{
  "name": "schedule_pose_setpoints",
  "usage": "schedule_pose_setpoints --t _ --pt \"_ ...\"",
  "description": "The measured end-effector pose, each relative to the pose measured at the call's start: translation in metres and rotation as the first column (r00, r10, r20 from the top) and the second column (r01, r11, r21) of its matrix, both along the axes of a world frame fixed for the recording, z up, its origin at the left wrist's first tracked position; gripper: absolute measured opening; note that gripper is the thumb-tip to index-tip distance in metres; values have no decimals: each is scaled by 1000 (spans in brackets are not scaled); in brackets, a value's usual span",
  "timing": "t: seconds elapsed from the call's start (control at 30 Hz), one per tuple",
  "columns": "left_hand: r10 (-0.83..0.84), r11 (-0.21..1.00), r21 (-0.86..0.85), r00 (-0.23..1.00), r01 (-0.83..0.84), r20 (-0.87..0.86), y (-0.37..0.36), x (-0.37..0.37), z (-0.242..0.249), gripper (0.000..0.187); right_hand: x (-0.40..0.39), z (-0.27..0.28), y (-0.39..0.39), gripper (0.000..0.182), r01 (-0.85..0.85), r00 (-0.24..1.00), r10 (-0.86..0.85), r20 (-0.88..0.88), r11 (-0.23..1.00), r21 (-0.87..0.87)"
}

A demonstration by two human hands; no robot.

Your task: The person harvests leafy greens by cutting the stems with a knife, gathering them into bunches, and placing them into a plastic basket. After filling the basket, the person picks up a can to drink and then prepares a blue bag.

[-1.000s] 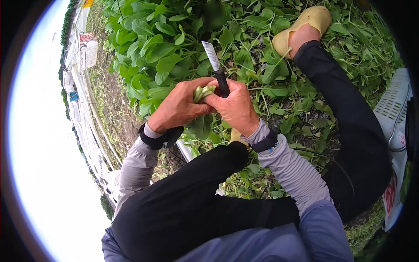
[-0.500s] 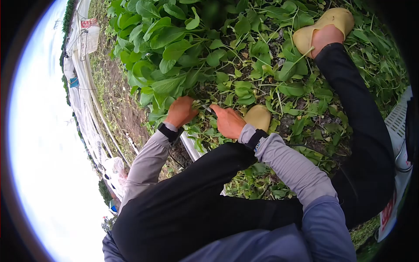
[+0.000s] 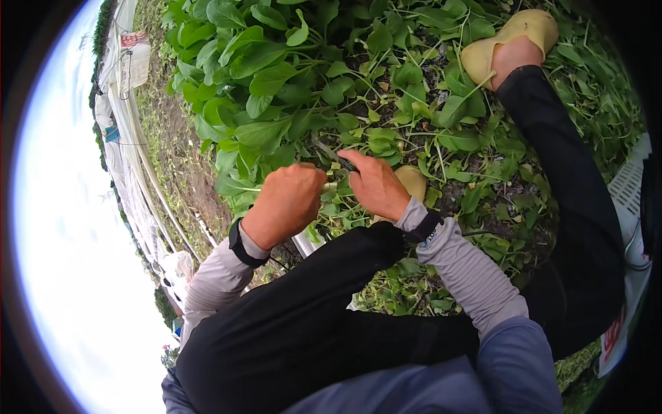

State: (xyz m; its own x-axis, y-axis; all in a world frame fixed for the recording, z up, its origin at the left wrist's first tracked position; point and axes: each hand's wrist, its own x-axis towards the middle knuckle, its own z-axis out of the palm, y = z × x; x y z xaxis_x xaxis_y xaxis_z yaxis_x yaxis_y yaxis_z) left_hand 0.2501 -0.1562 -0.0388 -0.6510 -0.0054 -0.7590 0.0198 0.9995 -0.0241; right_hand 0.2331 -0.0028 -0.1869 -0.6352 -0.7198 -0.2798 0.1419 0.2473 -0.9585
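My left hand [image 3: 286,201] is a closed fist around a leafy green plant [image 3: 234,185]. Leaves stick out on its left side, and a pale stem end [image 3: 331,186] shows on the right. Close by, my right hand [image 3: 378,188] grips a small knife [image 3: 343,161] by its dark handle, the blade angled up and left over the bed. Part of the handle is hidden in my fingers. Just beyond both hands stand dense upright leafy greens [image 3: 265,76].
Cut leaves and stems [image 3: 458,141] litter the soil around my tan shoes [image 3: 514,45]. A white perforated crate [image 3: 629,179] stands at the right. Bare soil [image 3: 181,148] and white sheeting [image 3: 127,165] run along the left. My bent knee [image 3: 379,241] is below my hands.
My left hand has come up and toward me, bringing the plant with it. My right hand has shifted slightly right and down, and more of the knife shows.
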Motion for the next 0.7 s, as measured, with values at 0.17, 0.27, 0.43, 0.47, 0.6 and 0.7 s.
schedule_pose_setpoints --t 0.17,0.27,0.43,0.47,0.6,0.7 --pt "-19 972 198 875 130 -484 3 -56 -3 43 -34 -4 -20 46 392 883 -427 -194 899 -195" --pt "-116 988 24 839 151 -532 -33 -71 -51 36 -60 -9 -42 46 344 909 -362 -206 931 -119" --pt "-174 927 -376 889 1 -425 -67 -59 -81 26 -67 -38 -57 49 247 950 -245 -194 969 -12" --pt "-173 926 -376 889 0 -424 -75 -55 -85 26 -68 -41 -58 48 225 957 -227 -182 974 -28" --pt "-243 922 -376 894 92 -376 -99 -40 -93 9 -75 -44 -78 47 184 963 -177 -202 983 17" --pt "-53 962 -259 866 -90 -498 -101 -31 -94 12 -88 -38 -95 50 11 985 13 -174 991 137"
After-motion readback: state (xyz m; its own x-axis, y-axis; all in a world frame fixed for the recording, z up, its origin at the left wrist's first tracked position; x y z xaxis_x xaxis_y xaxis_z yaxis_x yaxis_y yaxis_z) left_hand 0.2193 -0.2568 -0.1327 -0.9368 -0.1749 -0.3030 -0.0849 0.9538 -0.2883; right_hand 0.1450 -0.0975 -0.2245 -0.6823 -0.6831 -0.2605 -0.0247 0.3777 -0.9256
